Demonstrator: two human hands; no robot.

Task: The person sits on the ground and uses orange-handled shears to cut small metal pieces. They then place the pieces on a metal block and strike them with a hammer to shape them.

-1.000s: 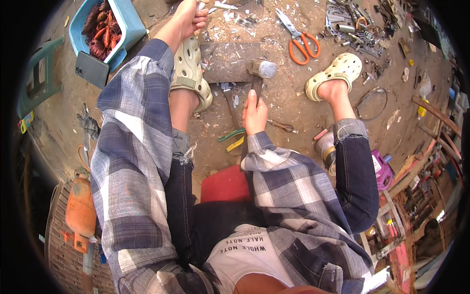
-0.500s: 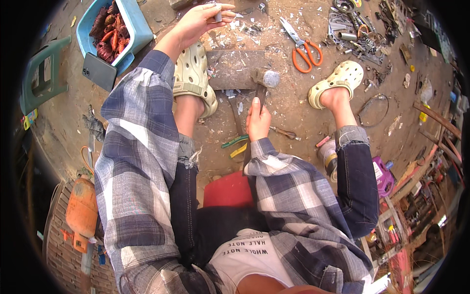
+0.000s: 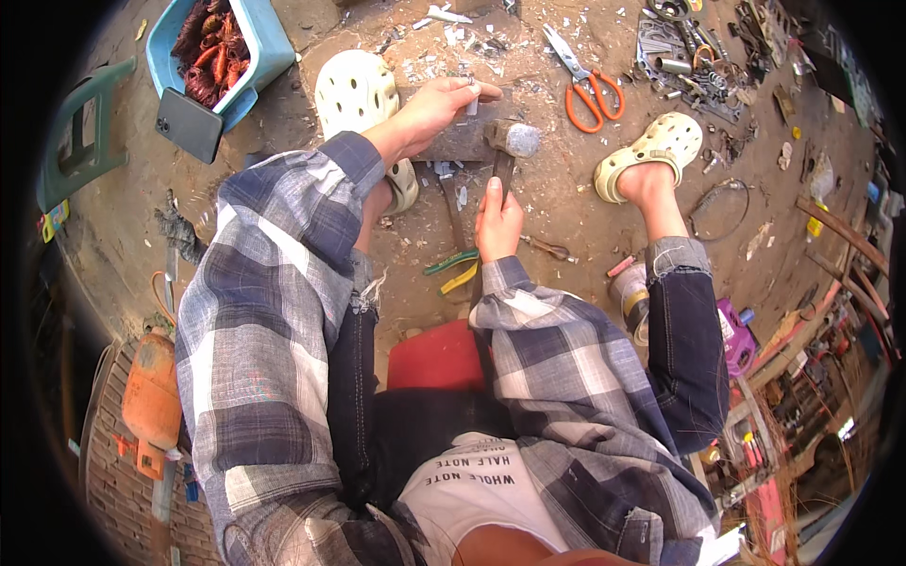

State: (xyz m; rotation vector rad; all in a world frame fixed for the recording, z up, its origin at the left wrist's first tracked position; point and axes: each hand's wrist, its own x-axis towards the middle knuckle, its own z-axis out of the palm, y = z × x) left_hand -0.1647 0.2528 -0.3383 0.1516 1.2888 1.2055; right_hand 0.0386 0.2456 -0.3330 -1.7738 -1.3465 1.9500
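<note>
My right hand (image 3: 498, 222) is wrapped round the handle of a hammer (image 3: 515, 139), the thumb lying along it. The grey steel head is over the right end of a dark metal block (image 3: 453, 148) on the ground between my feet; I cannot tell whether they touch. Above the block, my left hand (image 3: 436, 113) pinches a small pale metal piece (image 3: 473, 102) between thumb and fingers. Another hammer-like tool (image 3: 451, 193) lies with its head against the block's near edge. Green-and-yellow-handled pliers (image 3: 455, 271) lie near my right wrist.
Orange-handled shears (image 3: 587, 90) lie beyond my right clog (image 3: 656, 156). Farther right is a pile of metal parts (image 3: 675, 64). At left, a blue bin (image 3: 269, 52) holds reddish wire coils, with a phone (image 3: 189, 124) at its edge. Pale scraps litter the ground; a red seat (image 3: 436, 357) is under me.
My left hand has come nearer and lower, from beyond the block to above it, still pinching the small piece. My right hand and the hammer have hardly moved.
</note>
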